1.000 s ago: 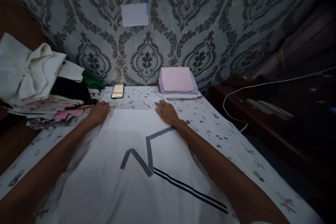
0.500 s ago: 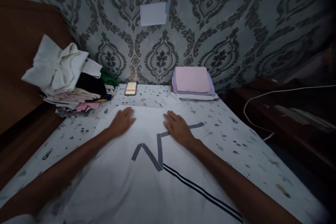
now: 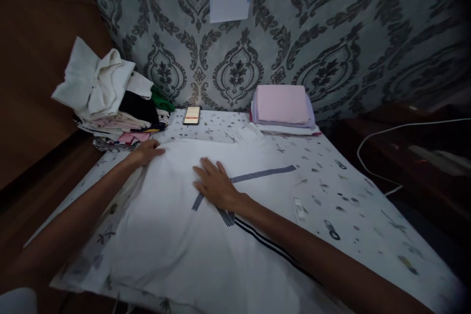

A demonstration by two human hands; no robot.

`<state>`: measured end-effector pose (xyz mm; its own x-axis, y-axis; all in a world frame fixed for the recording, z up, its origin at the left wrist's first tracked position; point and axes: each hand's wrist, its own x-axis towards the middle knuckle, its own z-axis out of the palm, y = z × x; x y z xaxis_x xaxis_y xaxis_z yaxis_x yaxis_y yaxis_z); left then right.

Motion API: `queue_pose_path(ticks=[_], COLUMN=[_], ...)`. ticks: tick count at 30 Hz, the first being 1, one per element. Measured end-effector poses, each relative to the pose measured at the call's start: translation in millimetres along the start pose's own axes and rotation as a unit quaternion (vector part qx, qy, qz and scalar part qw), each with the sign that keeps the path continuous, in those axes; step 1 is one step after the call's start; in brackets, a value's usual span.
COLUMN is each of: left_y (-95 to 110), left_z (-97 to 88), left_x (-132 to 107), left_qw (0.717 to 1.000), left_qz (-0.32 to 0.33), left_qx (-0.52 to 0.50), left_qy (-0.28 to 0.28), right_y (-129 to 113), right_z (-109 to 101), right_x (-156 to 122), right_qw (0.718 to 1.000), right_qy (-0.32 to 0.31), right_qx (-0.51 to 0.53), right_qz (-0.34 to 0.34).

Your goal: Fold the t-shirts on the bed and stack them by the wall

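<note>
A white garment with dark striped bands lies spread flat on the patterned bedsheet. My right hand rests palm down on the garment's middle, fingers stretched out, over the stripes. My left hand lies at the garment's far left edge, close to the clothes pile; its fingers look curled at the cloth edge, and whether they pinch it is unclear.
A messy pile of clothes sits at the back left beside a brown headboard. A phone lies near the wall. A neat stack of folded pink and white cloths is at the back right. A white cable hangs over dark furniture on the right.
My right hand slid left and toward me onto the stripes. My left hand moved out to the garment's left edge. The view has shifted left.
</note>
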<state>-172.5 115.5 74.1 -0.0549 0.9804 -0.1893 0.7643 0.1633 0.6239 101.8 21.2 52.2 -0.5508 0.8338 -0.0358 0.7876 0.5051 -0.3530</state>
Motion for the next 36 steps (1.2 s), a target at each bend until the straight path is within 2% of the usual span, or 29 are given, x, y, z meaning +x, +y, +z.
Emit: queue_pose_path(ticks=[3, 6, 8, 12, 15, 22, 26, 29, 33, 36], left_y=[-1.0, -7.8, -15.6, -29.9, -31.7, -7.1, 7.2, 10.3, 3.4, -6.8], left_z=[0.0, -2.5, -6.4, -14.2, -15.2, 1.5, 17.5, 22.8, 13.2, -2.6], left_x=[-4.2, -7.1, -6.5, -2.7, 1.2, 34.1, 52.5, 54.6, 50.0, 43.4], left_qw=[0.978, 0.962, 0.967, 0.980, 0.984, 0.998, 0.996, 0.992, 0.994, 0.998], left_qz=[-0.065, -0.063, -0.046, -0.026, -0.021, 0.040, 0.078, 0.109, 0.098, 0.063], left_qx=[-0.195, -0.246, -0.232, -0.190, -0.174, -0.041, -0.022, -0.005, 0.006, -0.002], left_qy=[-0.040, -0.098, -0.093, -0.045, -0.038, 0.024, 0.036, 0.065, 0.056, 0.023], right_y=[-20.8, -36.4, -44.6, -59.9, -72.8, -96.8, -98.5, -96.4, -90.9, -88.5], right_z=[11.4, 24.0, 32.0, 42.3, 43.1, 45.9, 46.7, 41.4, 35.0, 34.9], right_x=[12.7, 23.7, 30.7, 45.9, 58.6, 81.2, 83.6, 82.8, 76.6, 61.8], right_qw=[0.999, 0.995, 0.993, 0.990, 0.991, 0.987, 0.983, 0.978, 0.968, 0.972], right_qy=[0.015, 0.030, 0.043, 0.047, 0.031, 0.012, 0.029, 0.035, 0.042, 0.048], right_qx=[0.013, 0.024, 0.029, 0.036, 0.039, 0.038, 0.029, 0.039, 0.111, 0.142], right_qz=[-0.051, -0.095, -0.110, -0.126, -0.127, -0.157, -0.177, -0.200, -0.221, -0.182])
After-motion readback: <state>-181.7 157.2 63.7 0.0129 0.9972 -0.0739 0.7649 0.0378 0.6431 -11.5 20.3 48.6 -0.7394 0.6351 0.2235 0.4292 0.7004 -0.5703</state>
